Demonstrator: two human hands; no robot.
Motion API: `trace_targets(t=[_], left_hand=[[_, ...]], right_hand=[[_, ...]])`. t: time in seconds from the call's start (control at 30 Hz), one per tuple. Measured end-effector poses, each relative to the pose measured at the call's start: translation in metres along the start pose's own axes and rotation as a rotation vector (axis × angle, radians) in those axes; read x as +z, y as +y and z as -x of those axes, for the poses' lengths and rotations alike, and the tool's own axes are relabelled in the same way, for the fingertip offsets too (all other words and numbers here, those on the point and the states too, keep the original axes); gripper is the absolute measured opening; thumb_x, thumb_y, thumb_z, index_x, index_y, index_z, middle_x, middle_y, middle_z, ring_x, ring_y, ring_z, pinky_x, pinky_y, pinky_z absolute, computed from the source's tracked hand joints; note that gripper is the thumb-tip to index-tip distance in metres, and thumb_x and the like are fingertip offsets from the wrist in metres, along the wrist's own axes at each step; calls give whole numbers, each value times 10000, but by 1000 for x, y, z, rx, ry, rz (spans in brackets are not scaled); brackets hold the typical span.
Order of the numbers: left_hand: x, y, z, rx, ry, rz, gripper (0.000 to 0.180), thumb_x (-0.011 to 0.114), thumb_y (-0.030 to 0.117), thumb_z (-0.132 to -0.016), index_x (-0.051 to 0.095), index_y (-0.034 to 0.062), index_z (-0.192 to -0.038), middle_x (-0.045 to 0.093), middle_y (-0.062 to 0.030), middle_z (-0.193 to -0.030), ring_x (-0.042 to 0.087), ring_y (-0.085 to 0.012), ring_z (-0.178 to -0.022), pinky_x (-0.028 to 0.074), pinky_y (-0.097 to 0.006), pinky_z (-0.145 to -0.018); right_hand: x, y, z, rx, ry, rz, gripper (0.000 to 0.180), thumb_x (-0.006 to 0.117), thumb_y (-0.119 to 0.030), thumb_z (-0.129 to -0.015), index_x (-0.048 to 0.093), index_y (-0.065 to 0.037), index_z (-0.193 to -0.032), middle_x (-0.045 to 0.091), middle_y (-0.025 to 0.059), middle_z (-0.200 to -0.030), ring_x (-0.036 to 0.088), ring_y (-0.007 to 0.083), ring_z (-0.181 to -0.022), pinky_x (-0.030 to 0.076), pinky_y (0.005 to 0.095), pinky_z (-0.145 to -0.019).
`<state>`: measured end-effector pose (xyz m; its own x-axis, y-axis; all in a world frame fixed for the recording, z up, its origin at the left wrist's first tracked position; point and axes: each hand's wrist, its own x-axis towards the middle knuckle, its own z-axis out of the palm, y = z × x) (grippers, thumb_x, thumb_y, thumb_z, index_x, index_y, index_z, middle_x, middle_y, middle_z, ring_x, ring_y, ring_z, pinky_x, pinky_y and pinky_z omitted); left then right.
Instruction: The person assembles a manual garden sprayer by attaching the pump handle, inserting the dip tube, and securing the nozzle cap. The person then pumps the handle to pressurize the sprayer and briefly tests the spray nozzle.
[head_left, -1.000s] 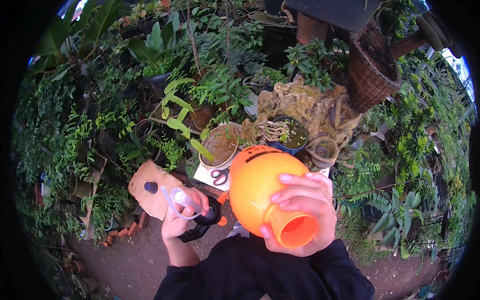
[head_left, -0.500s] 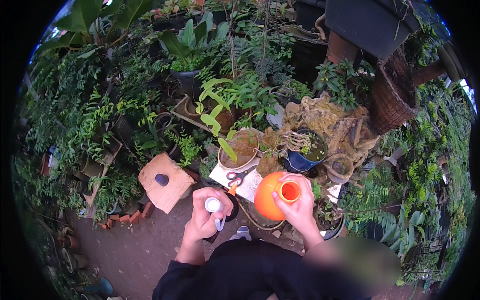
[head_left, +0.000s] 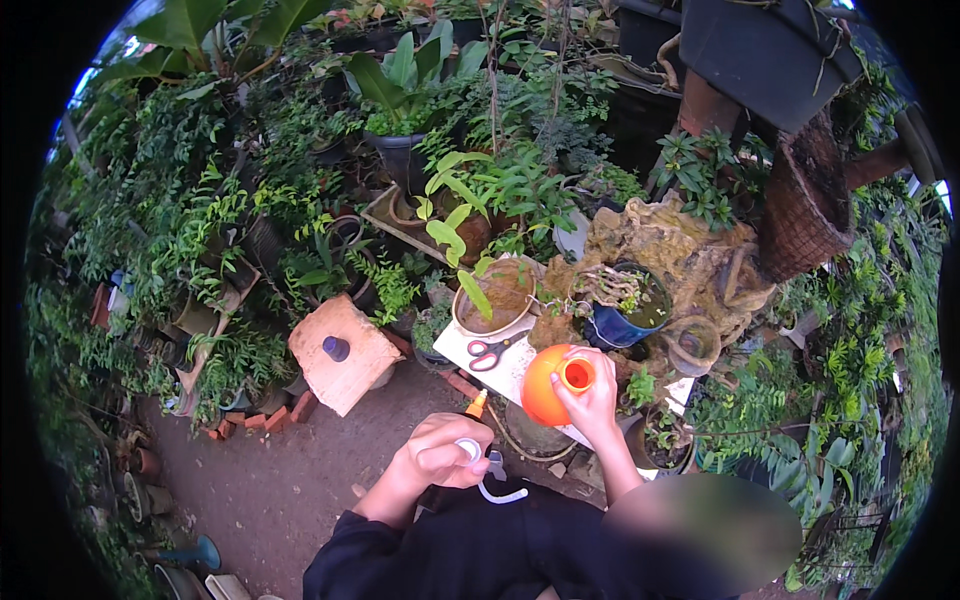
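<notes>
My left hand (head_left: 440, 452) is closed around a spray-bottle trigger head. Its orange nozzle tip (head_left: 478, 403) points away from me, and its white collar (head_left: 468, 450) and curved white dip tube (head_left: 502, 496) show on the near side. Most of the trigger is hidden by my fingers. To the right, my right hand (head_left: 596, 398) grips a round orange bottle (head_left: 543, 388) by its neck, with the uncapped mouth facing up toward me. The two hands are apart. Just beyond them, black-handled scissors (head_left: 492, 352) lie on a white slab (head_left: 513, 366).
A tan pot (head_left: 520, 283) with a leafy stem stands behind the scissors. Beside a rough rock (head_left: 680, 265) sits a blue pot (head_left: 622, 328). At left a pinkish slab (head_left: 330, 378) bears a small dark blue cap (head_left: 336, 348). Dense potted plants surround the dirt ground (head_left: 260, 480).
My left hand has turned and moved down and right, bringing the whole dip tube into view. My right hand still holds the bottle. The surroundings have shifted slightly rightward.
</notes>
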<state>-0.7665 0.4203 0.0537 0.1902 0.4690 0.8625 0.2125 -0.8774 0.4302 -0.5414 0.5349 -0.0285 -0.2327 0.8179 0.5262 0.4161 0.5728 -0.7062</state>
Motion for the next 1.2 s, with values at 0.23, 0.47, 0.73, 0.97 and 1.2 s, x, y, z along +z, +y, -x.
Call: trace_targets(t=[0.23,0.47,0.73,0.97,1.2], left_hand=[[-3,0,-3,122,128,89,303,644,30,-919,362,81,-1018,601,-132,-709,597,-214,-501,497,-341,-422],[-1,-2,-3,125,227,209,285,596,51,-960,326,91,-1040,604,-145,-705,609,-212,-486,512,-335,-419],[-10,15,-13,-41,444,262,333,560,284,-1023,259,144,-1048,602,-180,-715,612,-242,-463,513,-341,-402],[-24,4,-30,-2,759,444,265,446,356,-1060,268,159,-1063,457,-83,-660,479,-203,-315,458,-288,-269],[-43,-11,-29,-5,959,544,391,335,419,-1092,422,79,-920,478,0,-762,411,-88,-295,292,-185,-243]], right_hand=[[13,12,8,-4,-30,-8,355,806,-177,-729,605,-71,-1001,661,110,-1018,607,321,-1000,425,436,-931],[18,30,6,42,-6,1,371,806,-204,-746,603,-51,-1016,651,137,-1029,606,355,-986,448,459,-913],[16,19,-1,-16,-27,98,498,804,-237,-772,559,-30,-1153,589,181,-1153,553,366,-1097,424,466,-967],[-6,-26,22,-126,30,29,500,718,-197,-842,525,-13,-1264,546,196,-1228,504,388,-1164,392,477,-1020],[-30,-43,41,14,-622,-374,369,557,-301,-1010,597,26,-1176,641,158,-1060,642,256,-986,509,365,-874]])
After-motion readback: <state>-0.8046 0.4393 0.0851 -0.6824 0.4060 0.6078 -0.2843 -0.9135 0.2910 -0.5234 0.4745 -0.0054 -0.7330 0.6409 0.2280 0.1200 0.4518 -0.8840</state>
